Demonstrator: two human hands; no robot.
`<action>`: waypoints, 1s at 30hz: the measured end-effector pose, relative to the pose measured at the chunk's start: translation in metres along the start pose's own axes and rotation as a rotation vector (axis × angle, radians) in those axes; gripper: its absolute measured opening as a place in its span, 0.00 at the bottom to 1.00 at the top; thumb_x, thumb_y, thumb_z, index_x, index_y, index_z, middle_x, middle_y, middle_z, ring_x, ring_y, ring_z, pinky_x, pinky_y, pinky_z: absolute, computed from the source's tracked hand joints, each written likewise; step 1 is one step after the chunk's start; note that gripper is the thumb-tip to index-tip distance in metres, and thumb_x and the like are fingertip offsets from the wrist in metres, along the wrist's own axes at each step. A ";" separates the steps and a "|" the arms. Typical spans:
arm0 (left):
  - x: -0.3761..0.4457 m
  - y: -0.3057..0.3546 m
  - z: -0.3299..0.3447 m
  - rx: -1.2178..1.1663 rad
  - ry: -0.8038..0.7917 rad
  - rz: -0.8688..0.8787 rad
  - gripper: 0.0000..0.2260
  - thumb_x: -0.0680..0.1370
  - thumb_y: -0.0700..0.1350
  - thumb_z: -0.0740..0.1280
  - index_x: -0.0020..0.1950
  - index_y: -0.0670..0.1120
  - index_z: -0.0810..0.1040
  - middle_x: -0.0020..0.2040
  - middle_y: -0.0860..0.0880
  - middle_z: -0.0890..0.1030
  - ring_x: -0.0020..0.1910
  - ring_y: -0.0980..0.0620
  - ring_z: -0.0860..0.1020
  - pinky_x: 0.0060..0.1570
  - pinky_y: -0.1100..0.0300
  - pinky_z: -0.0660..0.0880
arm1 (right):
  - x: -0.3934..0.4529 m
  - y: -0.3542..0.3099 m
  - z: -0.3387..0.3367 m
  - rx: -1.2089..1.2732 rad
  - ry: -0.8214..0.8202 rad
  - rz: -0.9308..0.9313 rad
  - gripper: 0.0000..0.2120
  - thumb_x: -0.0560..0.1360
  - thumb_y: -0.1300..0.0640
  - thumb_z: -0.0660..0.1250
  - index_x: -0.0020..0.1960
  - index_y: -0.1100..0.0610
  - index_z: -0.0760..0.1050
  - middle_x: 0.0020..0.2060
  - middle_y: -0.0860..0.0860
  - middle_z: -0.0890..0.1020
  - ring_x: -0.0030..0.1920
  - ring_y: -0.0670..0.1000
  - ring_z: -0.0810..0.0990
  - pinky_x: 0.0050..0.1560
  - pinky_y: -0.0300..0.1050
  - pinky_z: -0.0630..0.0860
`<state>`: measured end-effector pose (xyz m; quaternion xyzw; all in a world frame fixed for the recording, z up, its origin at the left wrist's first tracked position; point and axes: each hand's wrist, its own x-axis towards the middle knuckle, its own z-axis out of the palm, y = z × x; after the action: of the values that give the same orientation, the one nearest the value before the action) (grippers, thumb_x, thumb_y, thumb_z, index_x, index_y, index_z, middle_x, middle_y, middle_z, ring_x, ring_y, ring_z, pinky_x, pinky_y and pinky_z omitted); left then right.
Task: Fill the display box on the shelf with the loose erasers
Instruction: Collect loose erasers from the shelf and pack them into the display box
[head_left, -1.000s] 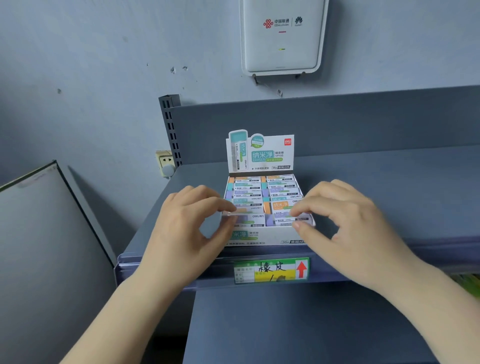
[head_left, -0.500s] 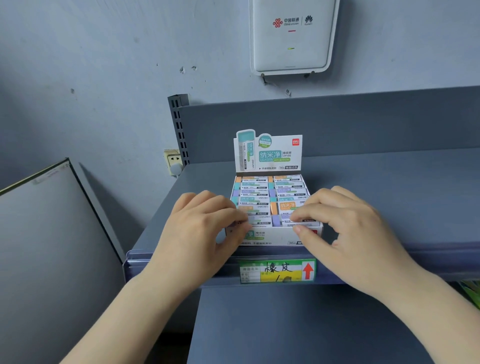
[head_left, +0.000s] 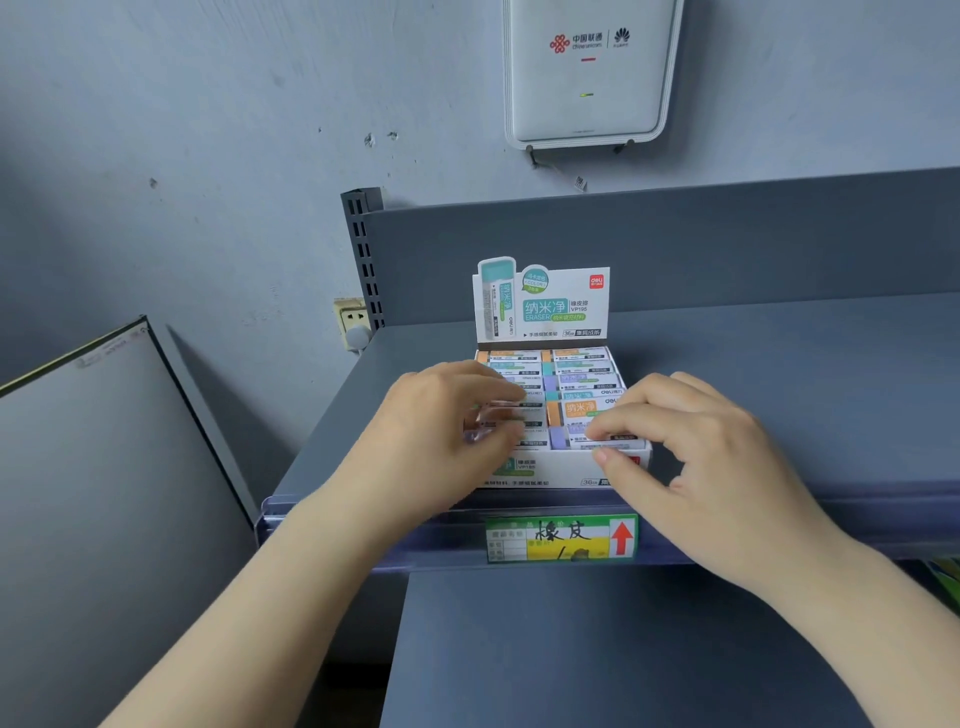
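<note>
Display box is seen at the shelf front edge, nearly full. Front-row eraser, long axis left-right, is pinched by right hand, directly under its fingertips. Left hand fingers curled; grip cannot be told through blur.

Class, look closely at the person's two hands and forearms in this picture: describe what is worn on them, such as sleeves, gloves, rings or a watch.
Nothing is worn. The left hand and right hand are bare, without gloves or visible rings. Both forearms are uncovered as far as the frame shows, with no sleeves, watch or bracelet in view. The nails look short and unpainted.
</note>
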<state>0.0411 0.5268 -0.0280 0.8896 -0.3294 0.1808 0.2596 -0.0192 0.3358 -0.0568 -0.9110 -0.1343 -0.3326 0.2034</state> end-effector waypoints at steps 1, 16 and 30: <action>0.005 -0.001 -0.001 -0.025 -0.040 -0.032 0.10 0.75 0.46 0.66 0.54 0.49 0.82 0.53 0.56 0.81 0.50 0.58 0.77 0.48 0.72 0.69 | 0.000 -0.001 0.000 0.001 -0.003 0.003 0.09 0.69 0.52 0.65 0.43 0.53 0.81 0.40 0.45 0.81 0.45 0.37 0.66 0.36 0.27 0.65; 0.045 -0.011 0.004 0.165 -0.098 -0.131 0.13 0.78 0.46 0.61 0.61 0.49 0.78 0.62 0.50 0.79 0.60 0.48 0.76 0.58 0.55 0.74 | 0.000 0.001 -0.001 0.073 -0.021 0.019 0.12 0.69 0.49 0.63 0.45 0.52 0.82 0.42 0.40 0.77 0.49 0.35 0.67 0.44 0.18 0.66; 0.057 -0.016 0.008 0.175 -0.069 -0.096 0.12 0.78 0.44 0.61 0.59 0.48 0.80 0.57 0.49 0.82 0.53 0.49 0.79 0.52 0.62 0.74 | 0.004 0.003 -0.003 0.092 -0.029 0.017 0.12 0.69 0.49 0.62 0.45 0.52 0.82 0.39 0.36 0.73 0.47 0.39 0.71 0.37 0.27 0.65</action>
<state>0.0939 0.5044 -0.0119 0.9293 -0.2781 0.1655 0.1781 -0.0166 0.3324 -0.0531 -0.9065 -0.1448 -0.3113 0.2457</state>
